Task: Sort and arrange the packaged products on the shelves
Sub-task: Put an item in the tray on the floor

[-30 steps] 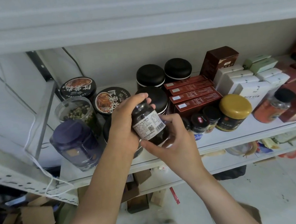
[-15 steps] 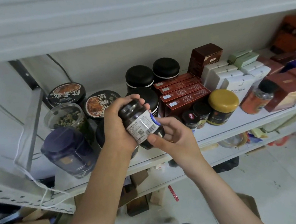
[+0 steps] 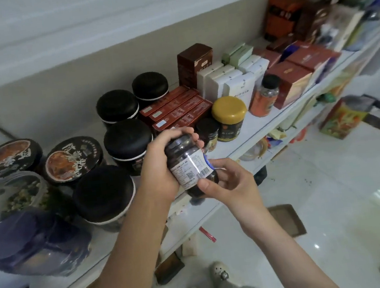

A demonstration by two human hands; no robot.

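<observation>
Jar (image 3: 190, 165) in both hands is what I see at the centre. It is off the shelf (image 3: 275, 118), held in the air over the front edge. It is dark, with a white label and barcode turned toward me. It lies tilted, top end toward the back of the shelf and base toward me. The left hand (image 3: 160, 167) is clamped over the top end with its fingers wrapped round the far side, and I cannot tell what the cap looks like under it. The right hand (image 3: 228, 182) grips the base end, thumb pressed on the lower edge of the label and fingers cupped underneath. Just past the jar, near the front edge, a small jar (image 3: 208, 134) stands beside a yellow-lidded jar (image 3: 229, 117). Red boxes (image 3: 175, 112) lie side by side behind them. Black-lidded tins (image 3: 116, 107) stand left of the boxes, from the back wall to the front edge. White boxes (image 3: 227, 83) and a brown box (image 3: 194, 63) stand toward the back, and an orange bottle (image 3: 266, 96) stands nearer the front. Toward the left end I see two picture-lid tins (image 3: 72, 159) and a clear tub (image 3: 14, 196). A purple jar (image 3: 33, 244) stands by the front edge there. Below is a white floor (image 3: 334, 185), with a shoe (image 3: 219, 273) showing.
</observation>
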